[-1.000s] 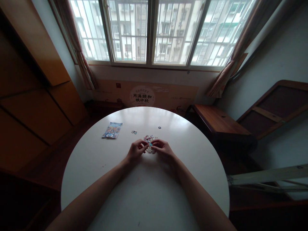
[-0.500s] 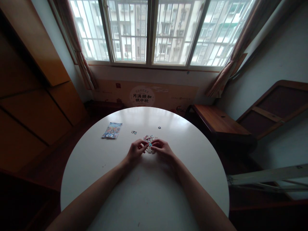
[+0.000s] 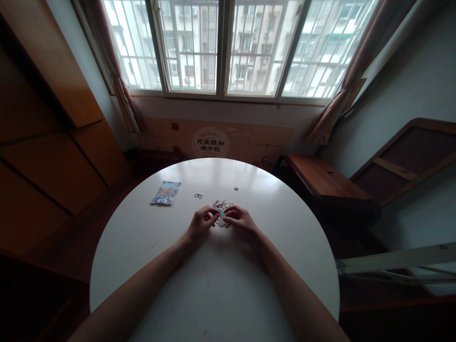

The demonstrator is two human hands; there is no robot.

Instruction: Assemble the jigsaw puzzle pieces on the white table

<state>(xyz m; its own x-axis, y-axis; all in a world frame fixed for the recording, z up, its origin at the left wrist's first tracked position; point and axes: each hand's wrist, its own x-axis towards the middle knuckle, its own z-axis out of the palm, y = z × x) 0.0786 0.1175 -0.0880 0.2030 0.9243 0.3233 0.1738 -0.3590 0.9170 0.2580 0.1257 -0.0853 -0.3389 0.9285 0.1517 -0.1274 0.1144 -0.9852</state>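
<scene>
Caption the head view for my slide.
Left hand and right hand pinch a blue puzzle piece beside a pile of pieces on a white table.

Counter (image 3: 213,285): plain glossy white. Puzzle piece (image 3: 222,214): light blue. Piece pile (image 3: 221,205), just beyond: mixed red, white and dark speckle. Printed card (image 3: 166,192), far left: blue, multicoloured picture. Curtains (image 3: 117,80): pink-brown. Banner (image 3: 213,142): tan, dark characters.

One table (image 3: 213,294), one picture card (image 3: 166,192), one puzzle-piece heap (image 3: 221,205), two stray pieces (image 3: 198,195) (image 3: 235,188) — two hands (image 3: 200,224) (image 3: 242,223)
</scene>
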